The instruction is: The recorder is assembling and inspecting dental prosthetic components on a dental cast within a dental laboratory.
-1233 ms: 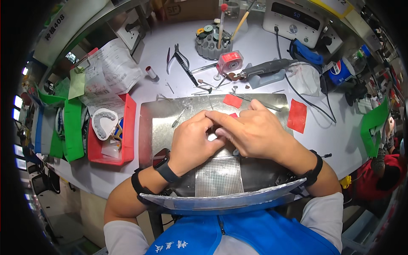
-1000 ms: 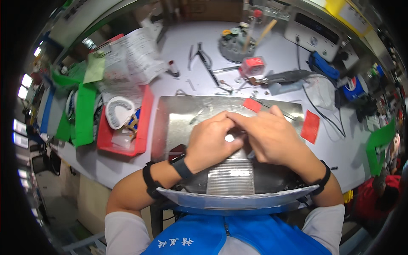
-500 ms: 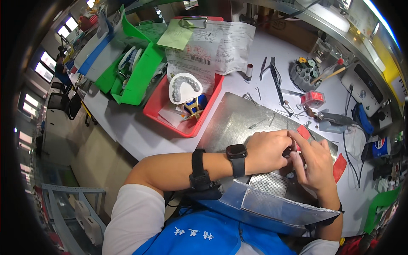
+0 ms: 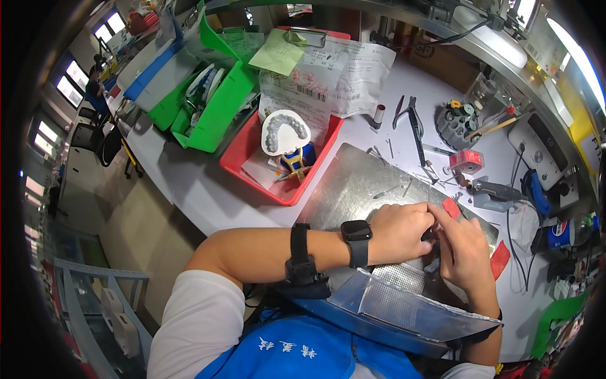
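Metal tray (image 4: 334, 183), centre right: close handwork.
Left hand (image 4: 399, 232) meets right hand (image 4: 466, 256), fingers curled, hold unclear; next should need steadiness.

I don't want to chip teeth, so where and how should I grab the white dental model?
Probably grip the model by its left and right edges, from above: its teeth face the camera inside a narrow rim, and a golden fixture crowds its near end.

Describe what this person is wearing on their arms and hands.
The left hand and right hand are ungloved. The left arm wears a short white fabric sleeve, a black forearm strap and a black rectangular smartwatch; the right arm, a white fabric sleeve and a partly hidden black band.
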The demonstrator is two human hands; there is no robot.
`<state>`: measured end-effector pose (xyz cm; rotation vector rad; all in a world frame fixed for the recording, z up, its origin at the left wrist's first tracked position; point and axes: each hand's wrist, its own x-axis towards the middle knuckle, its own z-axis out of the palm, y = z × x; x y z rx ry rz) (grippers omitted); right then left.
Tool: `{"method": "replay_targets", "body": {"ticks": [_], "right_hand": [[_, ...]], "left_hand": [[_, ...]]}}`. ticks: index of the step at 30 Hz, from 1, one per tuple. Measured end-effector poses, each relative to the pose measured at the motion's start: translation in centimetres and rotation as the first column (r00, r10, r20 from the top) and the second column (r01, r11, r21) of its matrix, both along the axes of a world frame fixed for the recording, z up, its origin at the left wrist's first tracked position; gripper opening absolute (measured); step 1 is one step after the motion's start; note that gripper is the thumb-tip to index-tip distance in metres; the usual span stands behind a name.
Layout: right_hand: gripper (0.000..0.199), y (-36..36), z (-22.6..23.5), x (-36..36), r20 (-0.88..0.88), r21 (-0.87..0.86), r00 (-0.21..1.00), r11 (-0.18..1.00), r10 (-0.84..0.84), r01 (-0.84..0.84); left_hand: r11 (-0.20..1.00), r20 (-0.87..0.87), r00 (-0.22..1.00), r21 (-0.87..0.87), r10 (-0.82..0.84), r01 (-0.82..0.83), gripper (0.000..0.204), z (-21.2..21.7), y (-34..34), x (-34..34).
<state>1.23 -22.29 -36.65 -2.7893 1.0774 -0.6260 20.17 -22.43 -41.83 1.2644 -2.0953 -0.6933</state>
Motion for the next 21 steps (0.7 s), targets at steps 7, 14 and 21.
{"method": "replay_targets", "body": {"ticks": [7, 14, 21], "right_hand": [[0.05, 0.1, -0.3, 0.2, 0.076, 0.058, 0.997, 0.998, -0.028, 0.023], [0.037, 0.3, -0.1, 0.0, 0.132, -0.073, 0.991, 0.997, 0.03, -0.02], [0.038, 0.4, -0.3, -0.2, 0.164, -0.082, 0.986, 0.996, 0.03, -0.017]], "left_hand": [[1.0, -0.015, 1.0, 0.006, 0.009, -0.009, 0.027, -0.4, -0.1, -0.1], [0.999, -0.048, 0.999, 0.048, -0.005, 0.007, 0.028, 0.4, 0.2, 0.3], [1.0, -0.017, 1.0, 0.002, -0.003, 0.003, 0.029, 0.1, 0.1, 0.0]]}}
